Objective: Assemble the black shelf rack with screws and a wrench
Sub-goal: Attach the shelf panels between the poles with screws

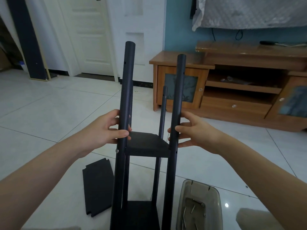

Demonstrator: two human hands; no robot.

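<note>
Black shelf rack [147, 153] upright on near-centre floor [49, 113], left hand [103, 130] clamped round left pole [127, 80], right hand [194, 130] curled round right pole [179, 88]; keep poles plumb, middle shelf [144, 140] level, so right-side screw hole [176, 152] lines up.

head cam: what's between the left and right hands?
Head view: the mounted shelf panel and the rear post stand between left hand, gripping the left front post, and right hand, gripping the right front post.
</note>
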